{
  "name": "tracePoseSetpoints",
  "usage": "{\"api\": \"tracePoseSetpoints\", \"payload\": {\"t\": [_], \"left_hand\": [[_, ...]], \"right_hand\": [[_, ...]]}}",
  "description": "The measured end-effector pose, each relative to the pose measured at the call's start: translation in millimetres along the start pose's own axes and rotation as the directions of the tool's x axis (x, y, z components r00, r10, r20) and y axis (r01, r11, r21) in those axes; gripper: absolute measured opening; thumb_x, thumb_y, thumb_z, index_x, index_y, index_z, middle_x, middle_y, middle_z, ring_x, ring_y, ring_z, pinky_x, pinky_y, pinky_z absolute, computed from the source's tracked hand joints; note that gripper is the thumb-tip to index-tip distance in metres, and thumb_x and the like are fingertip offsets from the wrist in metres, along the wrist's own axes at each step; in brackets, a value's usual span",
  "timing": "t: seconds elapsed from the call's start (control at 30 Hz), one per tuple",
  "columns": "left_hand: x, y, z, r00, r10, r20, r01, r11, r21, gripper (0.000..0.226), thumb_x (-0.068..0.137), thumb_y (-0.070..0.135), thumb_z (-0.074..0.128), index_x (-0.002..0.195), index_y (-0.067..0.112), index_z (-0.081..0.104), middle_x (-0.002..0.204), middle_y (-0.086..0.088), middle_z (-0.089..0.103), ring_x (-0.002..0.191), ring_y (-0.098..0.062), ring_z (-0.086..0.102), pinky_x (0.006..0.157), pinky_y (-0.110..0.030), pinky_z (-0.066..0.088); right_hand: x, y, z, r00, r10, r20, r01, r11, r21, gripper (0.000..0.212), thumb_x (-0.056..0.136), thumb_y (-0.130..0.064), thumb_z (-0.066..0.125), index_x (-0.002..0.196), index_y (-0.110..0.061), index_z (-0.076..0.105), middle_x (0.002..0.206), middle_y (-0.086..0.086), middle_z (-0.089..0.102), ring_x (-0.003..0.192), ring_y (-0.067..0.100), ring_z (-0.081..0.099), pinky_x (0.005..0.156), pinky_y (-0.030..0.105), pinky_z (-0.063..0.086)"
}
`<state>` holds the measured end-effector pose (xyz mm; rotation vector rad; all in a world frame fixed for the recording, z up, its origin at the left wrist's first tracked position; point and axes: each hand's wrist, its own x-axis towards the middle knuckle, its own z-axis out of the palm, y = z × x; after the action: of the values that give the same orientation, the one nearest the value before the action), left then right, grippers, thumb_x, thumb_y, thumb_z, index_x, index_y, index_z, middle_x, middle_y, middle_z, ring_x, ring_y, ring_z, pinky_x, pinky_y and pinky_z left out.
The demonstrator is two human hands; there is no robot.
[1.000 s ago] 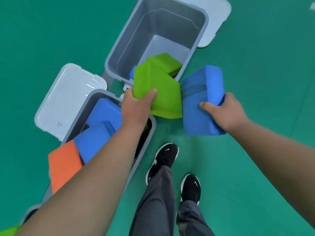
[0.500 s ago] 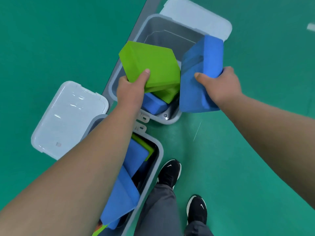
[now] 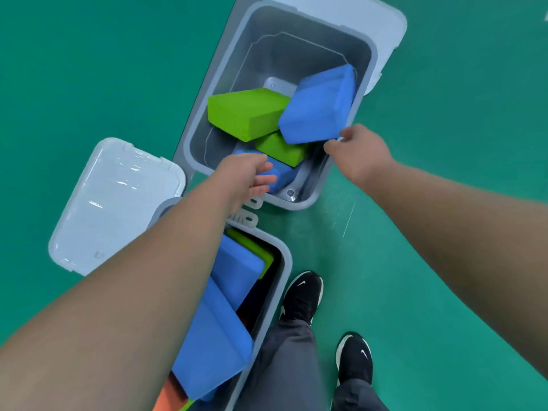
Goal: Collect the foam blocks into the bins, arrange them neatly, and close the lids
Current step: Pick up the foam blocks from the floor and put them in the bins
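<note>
The far grey bin point(image 3: 198, 120) holds a green foam block point(image 3: 243, 112) lying on a second green block point(image 3: 281, 149) and a blue block point(image 3: 281, 176) at the bottom. Another blue block point(image 3: 318, 106) leans tilted against the bin's right wall. My right hand point(image 3: 358, 152) is at that wall's rim, its thumb and fingertips pinching the tilted block's near corner. Above the bin's near end hovers my left hand point(image 3: 246, 176), fingers relaxed and holding nothing. The near bin point(image 3: 283, 262) holds upright blue blocks point(image 3: 234, 271), with green and orange ones partly hidden by my left arm.
A clear lid point(image 3: 115, 200) lies open on the green floor left of the near bin. The far bin's lid point(image 3: 382, 25) sticks out behind it. My two black shoes point(image 3: 302, 295) stand right of the near bin. A grey floor stripe runs under the bins.
Both blocks have gone down into the far bin. My left hand has let go of the green block and pulled back. The blue block now leans against the right wall.
</note>
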<state>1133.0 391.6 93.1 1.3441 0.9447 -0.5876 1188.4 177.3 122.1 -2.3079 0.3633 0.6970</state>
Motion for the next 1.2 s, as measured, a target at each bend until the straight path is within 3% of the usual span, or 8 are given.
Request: {"api": "tracePoseSetpoints", "payload": {"t": [0.1, 0.3, 0.47, 0.6, 0.73, 0.87, 1.03, 1.2], "left_hand": [[-2, -20, 10, 0.997, -0.075, 0.017, 0.074, 0.996, 0.058, 0.032, 0.106, 0.023, 0.056, 0.135, 0.008, 0.055, 0.116, -0.007, 0.075, 0.095, -0.024, 0.075, 0.089, -0.042, 0.061], [-11, -48, 52, 0.992, -0.122, 0.032, 0.112, 0.971, 0.21, 0.022, 0.105, 0.021, 0.056, 0.125, 0.012, 0.059, 0.113, -0.004, 0.074, 0.099, -0.023, 0.072, 0.094, -0.042, 0.059], [-15, -77, 101, 0.989, -0.135, 0.061, 0.099, 0.91, 0.403, 0.026, 0.106, 0.018, 0.049, 0.131, 0.013, 0.055, 0.1, 0.001, 0.074, 0.091, -0.019, 0.071, 0.095, -0.042, 0.059], [-16, -114, 132, 0.986, -0.134, 0.098, 0.055, 0.82, 0.57, 0.022, 0.105, 0.021, 0.049, 0.122, 0.014, 0.061, 0.098, 0.003, 0.074, 0.083, -0.015, 0.072, 0.095, -0.043, 0.061], [-35, -153, 155, 0.978, -0.164, 0.128, 0.025, 0.704, 0.71, 0.022, 0.106, 0.023, 0.05, 0.121, 0.015, 0.062, 0.104, 0.001, 0.075, 0.094, -0.02, 0.074, 0.088, -0.039, 0.061], [-57, -189, 178, 0.972, -0.176, 0.158, -0.026, 0.587, 0.809, 0.022, 0.106, 0.025, 0.05, 0.122, 0.015, 0.062, 0.106, -0.002, 0.075, 0.086, -0.018, 0.072, 0.073, -0.033, 0.06], [-95, -244, 234, 0.976, -0.174, 0.128, -0.041, 0.432, 0.901, 0.02, 0.107, 0.019, 0.047, 0.123, 0.01, 0.057, 0.093, 0.0, 0.072, 0.071, -0.016, 0.064, 0.066, -0.03, 0.055], [-156, -328, 328, 0.944, -0.212, 0.253, -0.192, 0.272, 0.943, 0.017, 0.107, 0.02, 0.048, 0.12, 0.012, 0.055, 0.09, -0.002, 0.071, 0.069, -0.018, 0.064, 0.065, -0.03, 0.052]], "right_hand": [[-13, 37, 12, 0.998, 0.05, 0.04, -0.047, 0.996, -0.08, 0.045, 0.097, -0.036, 0.059, 0.136, -0.015, 0.059, 0.126, 0.009, 0.066, 0.106, 0.029, 0.063, 0.084, 0.029, 0.046], [-32, 104, 10, 0.986, 0.157, 0.053, -0.15, 0.981, -0.124, 0.026, 0.097, -0.033, 0.056, 0.113, -0.016, 0.066, 0.107, 0.009, 0.07, 0.094, 0.029, 0.062, 0.076, 0.029, 0.043], [-41, 152, 2, 0.976, 0.217, 0.017, -0.214, 0.971, -0.109, 0.026, 0.097, -0.032, 0.055, 0.114, -0.015, 0.066, 0.107, 0.008, 0.069, 0.097, 0.029, 0.061, 0.078, 0.03, 0.042], [-58, 190, 3, 0.959, 0.282, 0.003, -0.28, 0.955, -0.102, 0.029, 0.096, -0.027, 0.054, 0.112, -0.007, 0.068, 0.103, 0.014, 0.071, 0.096, 0.033, 0.064, 0.08, 0.034, 0.05], [-86, 235, 6, 0.942, 0.332, 0.042, -0.328, 0.941, -0.083, 0.025, 0.095, -0.024, 0.052, 0.103, -0.005, 0.066, 0.09, 0.014, 0.065, 0.091, 0.034, 0.062, 0.074, 0.033, 0.048], [-128, 288, 2, 0.929, 0.366, 0.049, -0.366, 0.93, 0.009, 0.033, 0.098, -0.027, 0.053, 0.115, -0.002, 0.068, 0.106, 0.017, 0.072, 0.103, 0.034, 0.067, 0.084, 0.035, 0.051], [-214, 386, -14, 0.912, 0.41, 0.017, -0.409, 0.902, 0.14, 0.033, 0.097, -0.026, 0.052, 0.108, -0.002, 0.073, 0.104, 0.018, 0.073, 0.101, 0.035, 0.068, 0.086, 0.04, 0.056], [-335, 531, -23, 0.815, 0.579, 0.02, -0.57, 0.796, 0.205, 0.029, 0.095, -0.023, 0.05, 0.072, -0.007, 0.056, 0.078, 0.016, 0.06, 0.08, 0.034, 0.057, 0.067, 0.031, 0.039]]}}
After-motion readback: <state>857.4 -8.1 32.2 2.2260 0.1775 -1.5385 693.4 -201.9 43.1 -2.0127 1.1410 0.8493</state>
